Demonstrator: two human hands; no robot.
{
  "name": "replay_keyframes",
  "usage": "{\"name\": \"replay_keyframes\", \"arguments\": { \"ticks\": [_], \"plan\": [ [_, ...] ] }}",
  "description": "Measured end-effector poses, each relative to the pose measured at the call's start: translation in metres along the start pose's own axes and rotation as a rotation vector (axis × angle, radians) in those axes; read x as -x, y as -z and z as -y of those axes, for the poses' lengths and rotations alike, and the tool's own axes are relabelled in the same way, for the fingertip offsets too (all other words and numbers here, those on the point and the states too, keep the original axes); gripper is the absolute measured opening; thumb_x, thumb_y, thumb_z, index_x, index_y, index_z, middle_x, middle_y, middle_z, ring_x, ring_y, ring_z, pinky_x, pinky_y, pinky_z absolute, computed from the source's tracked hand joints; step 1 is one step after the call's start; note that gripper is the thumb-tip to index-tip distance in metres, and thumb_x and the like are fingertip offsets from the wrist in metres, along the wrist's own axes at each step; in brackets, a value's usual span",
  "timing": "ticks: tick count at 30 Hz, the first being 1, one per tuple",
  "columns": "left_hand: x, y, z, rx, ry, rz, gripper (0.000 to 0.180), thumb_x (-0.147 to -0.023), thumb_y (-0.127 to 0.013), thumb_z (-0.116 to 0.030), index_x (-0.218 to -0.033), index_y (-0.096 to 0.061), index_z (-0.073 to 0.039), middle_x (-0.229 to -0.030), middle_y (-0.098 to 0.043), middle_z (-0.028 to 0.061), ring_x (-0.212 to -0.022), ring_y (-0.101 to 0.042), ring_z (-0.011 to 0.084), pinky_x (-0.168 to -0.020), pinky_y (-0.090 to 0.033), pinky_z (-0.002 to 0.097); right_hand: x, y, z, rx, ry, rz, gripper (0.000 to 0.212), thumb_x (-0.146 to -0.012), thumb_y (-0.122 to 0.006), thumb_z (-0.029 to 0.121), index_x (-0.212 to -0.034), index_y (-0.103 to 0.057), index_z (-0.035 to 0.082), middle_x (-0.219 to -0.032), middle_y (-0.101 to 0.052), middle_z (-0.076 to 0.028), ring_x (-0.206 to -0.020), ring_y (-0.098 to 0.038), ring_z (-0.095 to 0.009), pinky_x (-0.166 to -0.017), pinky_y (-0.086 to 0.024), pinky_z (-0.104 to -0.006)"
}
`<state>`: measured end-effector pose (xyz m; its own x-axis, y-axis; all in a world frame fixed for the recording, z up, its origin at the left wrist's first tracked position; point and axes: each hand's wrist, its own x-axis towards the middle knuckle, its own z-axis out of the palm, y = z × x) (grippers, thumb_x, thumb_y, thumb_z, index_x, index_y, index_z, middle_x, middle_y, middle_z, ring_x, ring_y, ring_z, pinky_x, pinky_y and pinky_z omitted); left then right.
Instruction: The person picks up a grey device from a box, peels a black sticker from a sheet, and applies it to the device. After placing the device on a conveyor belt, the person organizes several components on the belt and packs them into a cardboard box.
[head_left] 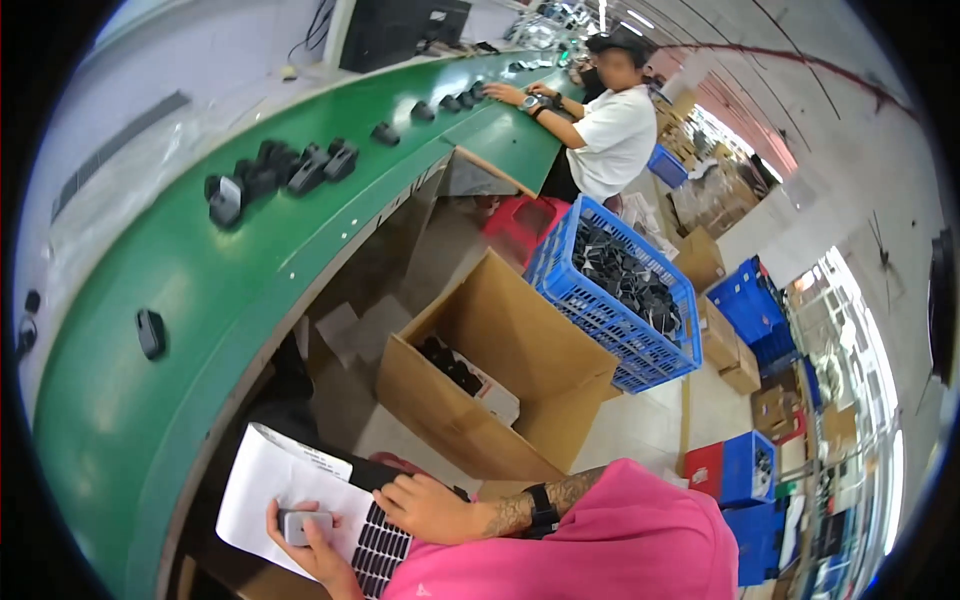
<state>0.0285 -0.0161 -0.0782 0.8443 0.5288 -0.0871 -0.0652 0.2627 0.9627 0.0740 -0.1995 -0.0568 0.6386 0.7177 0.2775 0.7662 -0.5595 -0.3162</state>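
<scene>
Pink-sleeved right arm slants leftward; left hand grips grey device.

A rounded grey block sits in the left fingers above a curled white label sheet.

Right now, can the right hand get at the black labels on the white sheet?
Probably yes: the right hand is at the edge of the black labels, with nothing visible between.

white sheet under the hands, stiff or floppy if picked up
The sheet would probably flop, since its far end already curls over. It's likely light for its size, as its edge looks paper-thin.
</scene>
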Motion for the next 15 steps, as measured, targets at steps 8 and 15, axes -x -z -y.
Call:
{"name": "replay_keyframes", "arguments": {
  "ticks": [8,15],
  "plan": [
    [0.002,-0.016,-0.004,-0.048,-0.044,0.066,0.053,-0.093,-0.052,-0.019,-0.138,-0.028,-0.006,-0.097,-0.055,0.0122,-0.069,-0.057,0.0190,-0.064,-0.049,0.0293,-0.003,-0.020,0.016,0.205,-0.073,0.107,0.016,-0.072,-0.057,0.015,-0.078,-0.062,0.002,-0.078,-0.052,-0.007,-0.076,-0.053,-0.020,-0.062,-0.040,-0.0310],
    [0.003,-0.009,-0.014,0.132,0.135,-0.013,0.053,-0.090,-0.058,-0.012,-0.136,-0.031,-0.010,-0.105,-0.056,0.0109,-0.093,-0.059,0.0196,-0.072,-0.057,0.0340,-0.001,-0.024,-0.010,-0.278,-0.102,0.323,0.012,-0.084,-0.058,0.013,-0.089,-0.060,0.003,-0.087,-0.059,-0.015,-0.082,-0.060,-0.033,-0.069,-0.050,-0.0433]
  ]
}}
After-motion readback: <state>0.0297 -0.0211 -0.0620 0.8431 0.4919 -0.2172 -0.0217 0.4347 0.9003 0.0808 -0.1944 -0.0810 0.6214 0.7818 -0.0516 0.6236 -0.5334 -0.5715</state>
